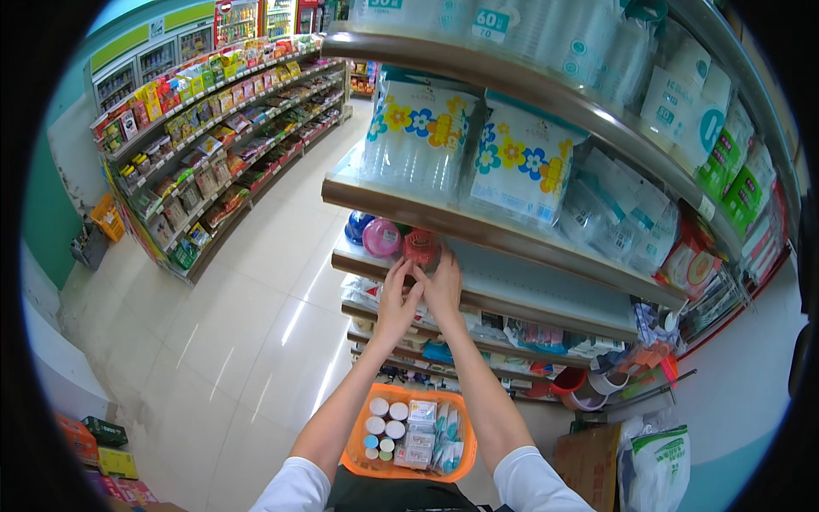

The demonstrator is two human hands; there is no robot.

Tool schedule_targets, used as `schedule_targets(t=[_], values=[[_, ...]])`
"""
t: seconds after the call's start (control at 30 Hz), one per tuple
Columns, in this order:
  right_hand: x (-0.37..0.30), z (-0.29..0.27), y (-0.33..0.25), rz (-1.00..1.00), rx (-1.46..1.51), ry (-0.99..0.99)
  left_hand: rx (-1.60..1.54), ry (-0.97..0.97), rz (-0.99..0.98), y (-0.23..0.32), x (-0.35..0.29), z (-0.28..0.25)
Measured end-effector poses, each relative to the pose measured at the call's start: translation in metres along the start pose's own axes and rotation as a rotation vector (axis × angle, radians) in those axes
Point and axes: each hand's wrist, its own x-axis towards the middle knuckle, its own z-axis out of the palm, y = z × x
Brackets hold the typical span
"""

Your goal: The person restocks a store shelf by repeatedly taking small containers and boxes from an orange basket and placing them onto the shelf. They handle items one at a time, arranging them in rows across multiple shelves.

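Note:
Both my arms reach forward to a shelf at mid height of the rack. A red rounded plastic item stands there, its exact kind hard to make out. My right hand is closed around its right side. My left hand touches its near side with bent fingers, thumb toward the right hand. To its left sit a similar pink item and a blue one. Below my forearms, an orange basket holds round white-lidded tubs, small boxes and flat blue-white packets.
Overhead shelves carry bagged plastic cups and packs with flower prints. Buckets and a cardboard box stand at lower right. Across the tiled aisle runs a long snack shelf.

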Motion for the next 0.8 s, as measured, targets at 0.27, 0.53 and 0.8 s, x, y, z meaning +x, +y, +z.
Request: schedule_targets(t=[0.27, 0.53, 0.8], values=[[-0.082, -0.049, -0.026, -0.112, 0.22, -0.164, 0.184, -0.137, 0.082, 0.058, -0.059, -0.035], [-0.225, -0.057, 0.03, 0.178, 0.035, -0.553, 0.234, -0.475, -0.288, 0.0, -0.174, -0.036], [-0.342, -0.047, 0.076, 0.218, -0.327, -0.934, 0.368, -0.651, -0.442, -0.047, -0.3, -0.029]])
